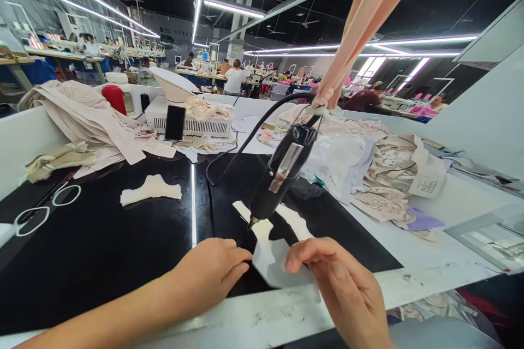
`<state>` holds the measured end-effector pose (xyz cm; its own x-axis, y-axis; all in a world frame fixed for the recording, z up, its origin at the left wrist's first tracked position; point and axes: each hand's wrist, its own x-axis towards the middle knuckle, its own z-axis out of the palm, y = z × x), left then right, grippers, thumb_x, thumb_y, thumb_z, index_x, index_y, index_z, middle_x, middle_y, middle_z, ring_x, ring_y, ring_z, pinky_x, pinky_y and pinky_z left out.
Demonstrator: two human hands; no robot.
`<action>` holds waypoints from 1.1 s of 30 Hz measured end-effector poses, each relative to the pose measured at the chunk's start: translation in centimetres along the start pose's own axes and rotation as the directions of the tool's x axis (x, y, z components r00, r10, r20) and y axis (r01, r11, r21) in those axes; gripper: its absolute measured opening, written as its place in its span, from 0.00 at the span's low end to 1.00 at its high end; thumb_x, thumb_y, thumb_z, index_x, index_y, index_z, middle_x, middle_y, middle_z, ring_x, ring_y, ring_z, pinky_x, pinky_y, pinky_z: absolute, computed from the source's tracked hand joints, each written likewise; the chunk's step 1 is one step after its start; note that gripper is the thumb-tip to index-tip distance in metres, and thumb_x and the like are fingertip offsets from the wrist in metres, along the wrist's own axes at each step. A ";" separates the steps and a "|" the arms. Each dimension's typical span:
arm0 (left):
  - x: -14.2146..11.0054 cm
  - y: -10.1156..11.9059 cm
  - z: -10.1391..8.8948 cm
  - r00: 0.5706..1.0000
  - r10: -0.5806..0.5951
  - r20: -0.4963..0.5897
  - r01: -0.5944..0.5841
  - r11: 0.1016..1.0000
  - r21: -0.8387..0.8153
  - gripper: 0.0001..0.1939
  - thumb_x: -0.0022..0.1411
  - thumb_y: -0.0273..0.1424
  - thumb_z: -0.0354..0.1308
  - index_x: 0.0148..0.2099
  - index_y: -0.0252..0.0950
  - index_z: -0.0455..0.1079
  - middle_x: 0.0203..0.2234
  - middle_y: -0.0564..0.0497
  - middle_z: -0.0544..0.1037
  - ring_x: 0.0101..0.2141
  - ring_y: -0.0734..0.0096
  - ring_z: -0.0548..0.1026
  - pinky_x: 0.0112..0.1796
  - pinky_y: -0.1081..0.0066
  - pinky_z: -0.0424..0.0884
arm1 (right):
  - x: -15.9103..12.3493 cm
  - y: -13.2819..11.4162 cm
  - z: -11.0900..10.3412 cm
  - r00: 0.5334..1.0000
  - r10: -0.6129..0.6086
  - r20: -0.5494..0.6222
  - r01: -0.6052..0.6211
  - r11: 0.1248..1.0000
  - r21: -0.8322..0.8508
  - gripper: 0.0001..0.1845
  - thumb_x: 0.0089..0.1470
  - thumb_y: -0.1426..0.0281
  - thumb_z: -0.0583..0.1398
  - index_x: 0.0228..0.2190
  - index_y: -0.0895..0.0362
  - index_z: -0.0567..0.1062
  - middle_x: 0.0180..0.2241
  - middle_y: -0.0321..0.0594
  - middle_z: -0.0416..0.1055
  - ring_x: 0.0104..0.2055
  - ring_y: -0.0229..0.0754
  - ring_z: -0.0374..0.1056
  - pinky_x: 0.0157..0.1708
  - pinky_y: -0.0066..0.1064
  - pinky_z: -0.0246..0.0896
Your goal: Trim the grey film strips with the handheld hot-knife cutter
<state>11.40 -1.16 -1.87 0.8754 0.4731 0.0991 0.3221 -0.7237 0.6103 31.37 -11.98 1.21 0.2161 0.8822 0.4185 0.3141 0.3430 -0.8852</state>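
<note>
My left hand [215,272] rests on the black work surface with thumb and forefinger drawn together, their tips at the left edge of a pale translucent sheet [272,272]. Whatever lies between those fingers is hidden. Curled loosely over the sheet's right side is my right hand [341,283], its fingers apart and nothing visible in them. A cream fabric piece [262,229] meets the sheet's far edge, with another cream strip [295,221] beside it. Just above them hangs a black corded hand tool [282,174], nozzle down, tied to a peach fabric strip [368,16].
A cut cream piece [150,190] lies left of centre, with white-handled scissors [33,222] farther left. Behind are beige fabric piles [85,114], a phone [175,122] against a vented white box [213,124], and a red thread cone [113,99]. Bundled cut parts [393,169] crowd the right.
</note>
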 end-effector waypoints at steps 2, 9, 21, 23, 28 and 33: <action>-0.2 -0.3 -0.9 0.994 -0.108 -0.007 0.098 0.927 -0.361 0.18 0.75 0.34 0.44 0.44 0.38 0.76 0.34 0.52 0.78 0.36 0.69 0.75 0.39 0.70 0.68 | -0.5 -0.3 1.4 0.999 0.027 0.044 -0.029 0.999 0.041 0.25 0.62 0.47 0.55 0.31 0.52 0.80 0.26 0.41 0.75 0.30 0.45 0.72 0.32 0.34 0.68; -1.6 -0.7 -3.2 0.951 -0.245 0.188 0.280 0.433 -0.857 0.24 0.61 0.51 0.61 0.39 0.32 0.76 0.31 0.50 0.78 0.32 0.72 0.72 0.36 0.71 0.68 | 0.0 0.1 5.7 0.976 0.104 0.194 -0.098 0.994 -0.038 0.21 0.64 0.52 0.55 0.29 0.51 0.79 0.26 0.37 0.76 0.29 0.41 0.71 0.31 0.29 0.66; -5.6 -4.0 -5.9 0.883 -0.457 0.111 0.362 0.509 -0.781 0.16 0.58 0.42 0.66 0.37 0.34 0.73 0.26 0.54 0.76 0.27 0.76 0.69 0.28 0.75 0.61 | 0.5 1.2 9.1 0.840 0.506 0.195 -0.519 0.854 0.020 0.15 0.53 0.56 0.63 0.38 0.51 0.79 0.27 0.35 0.74 0.30 0.40 0.72 0.33 0.29 0.72; -6.0 -4.2 -6.3 0.873 -0.477 0.102 0.373 0.520 -0.769 0.17 0.58 0.44 0.65 0.37 0.34 0.71 0.26 0.54 0.75 0.26 0.76 0.68 0.27 0.75 0.60 | 0.7 1.7 9.3 0.831 0.506 0.233 -0.513 0.858 -0.033 0.14 0.53 0.56 0.62 0.36 0.51 0.79 0.25 0.34 0.73 0.29 0.40 0.72 0.32 0.29 0.71; -6.5 -4.0 -7.1 0.854 -0.514 0.085 0.398 0.539 -0.742 0.17 0.56 0.43 0.64 0.33 0.35 0.67 0.27 0.54 0.74 0.25 0.77 0.67 0.26 0.75 0.60 | 1.2 2.5 10.0 0.813 0.480 0.329 -0.471 0.875 -0.113 0.11 0.53 0.57 0.61 0.31 0.50 0.78 0.22 0.33 0.70 0.25 0.39 0.68 0.28 0.27 0.67; -6.8 -4.5 -7.6 0.839 -0.542 0.037 0.388 0.551 -0.739 0.14 0.53 0.40 0.63 0.31 0.36 0.66 0.27 0.54 0.72 0.25 0.76 0.67 0.25 0.75 0.60 | 1.4 1.5 11.3 0.871 0.413 0.264 -0.393 0.911 -0.127 0.11 0.53 0.60 0.60 0.26 0.51 0.78 0.20 0.33 0.67 0.24 0.38 0.64 0.26 0.27 0.62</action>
<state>1.21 2.69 0.68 0.5734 0.7711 -0.2767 0.2508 0.1563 0.9553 21.71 -6.56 -1.83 0.0736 0.9958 -0.0547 0.3185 -0.0754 -0.9449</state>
